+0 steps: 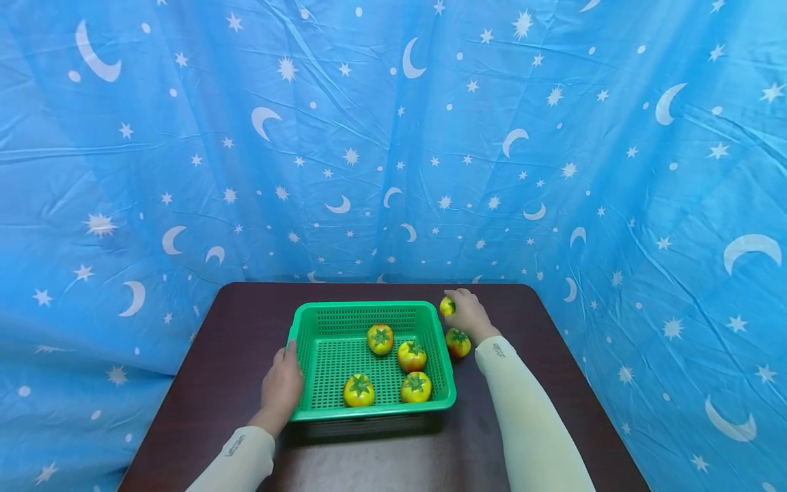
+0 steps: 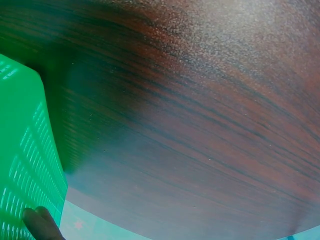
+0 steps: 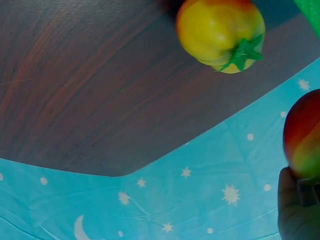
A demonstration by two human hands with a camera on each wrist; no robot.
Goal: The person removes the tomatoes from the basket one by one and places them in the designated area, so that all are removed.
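A green plastic basket (image 1: 371,415) with slotted walls holds several yellow-red tomatoes (image 1: 359,390) with green star-shaped tops. My left hand (image 1: 283,386) grips the basket's left side, thumb at the rim. In the left wrist view, fingertips (image 2: 37,222) press against the slotted outer wall. Just right of the basket's far right corner, my right hand (image 1: 470,316) holds another tomato (image 1: 447,306). The right wrist view shows this held tomato (image 3: 305,140) at its right edge, raised off the table. One more tomato (image 1: 458,343) rests on the table, below the right hand and outside the basket.
The dark wood-grain table (image 1: 369,465) has rounded far corners. A blue curtain (image 1: 369,171) with white moons and stars hangs behind it and along both sides.
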